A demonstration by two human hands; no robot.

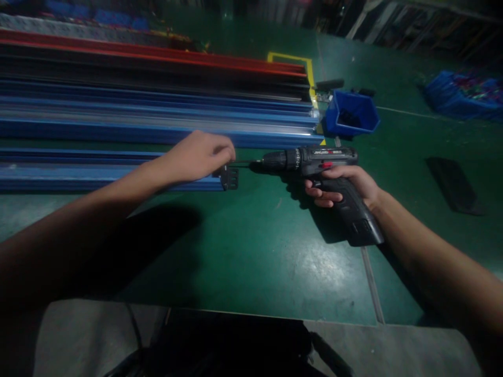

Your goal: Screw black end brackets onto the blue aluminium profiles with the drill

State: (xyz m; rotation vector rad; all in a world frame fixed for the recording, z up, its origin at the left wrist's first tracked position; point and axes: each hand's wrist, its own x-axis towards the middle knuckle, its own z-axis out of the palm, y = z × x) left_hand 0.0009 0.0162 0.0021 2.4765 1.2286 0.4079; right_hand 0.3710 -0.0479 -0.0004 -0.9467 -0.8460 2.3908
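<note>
My right hand (341, 186) is wrapped round the grip of a black cordless drill (310, 159), whose long thin bit points left. Fingers closed, my left hand (208, 154) rests at the right end of a blue aluminium profile (86, 173), close to the tip of the bit. What those fingers pinch is too small and hidden to name. Just below them, a black slotted end bracket (231, 178) sits at the end of the profile.
More blue profiles (157, 115), black ones and a red one (157, 55) lie behind. A blue bin (351, 115) stands past their ends. At the right are a dark flat object (451, 183) and a filled blue bin (463, 97) on the green table (251, 251).
</note>
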